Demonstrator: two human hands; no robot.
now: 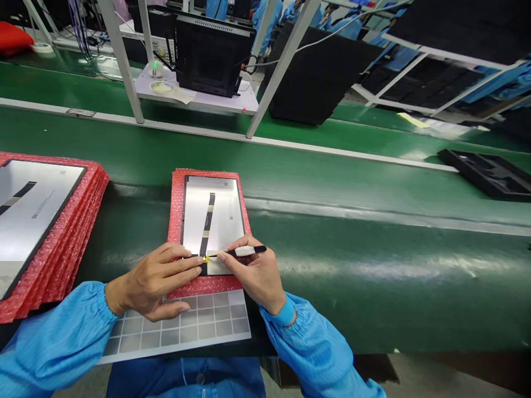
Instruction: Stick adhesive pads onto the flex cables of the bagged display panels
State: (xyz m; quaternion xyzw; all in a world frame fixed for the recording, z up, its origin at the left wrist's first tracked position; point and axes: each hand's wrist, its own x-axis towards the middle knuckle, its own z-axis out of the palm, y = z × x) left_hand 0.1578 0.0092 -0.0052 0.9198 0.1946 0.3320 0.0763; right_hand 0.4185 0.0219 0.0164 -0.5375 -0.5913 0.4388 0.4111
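A display panel (pixel 224 221) with a silvery back lies on red bubble-wrap pouches (pixel 176 204) in front of me. A dark flex cable (pixel 207 218) runs down its back to a small yellow piece (pixel 205 259) near the lower edge. My left hand (pixel 160 279) rests over the panel's lower left, fingers stretched out, fingertips beside the yellow piece. Pinched in my right hand (pixel 257 273) is a slim pointed tool (pixel 244 251) with a white and black handle. Its thin tip reaches the yellow piece; whether it touches, I cannot tell.
At left, another display panel (pixel 41 210) tops a stack of red bubble-wrap pouches (pixel 83 235). A sheet with a pale grid (pixel 199 323) lies under my forearm at the bench edge. Beyond are a shelf with a black monitor (pixel 213 55), metal posts, and a black tray (pixel 492 174).
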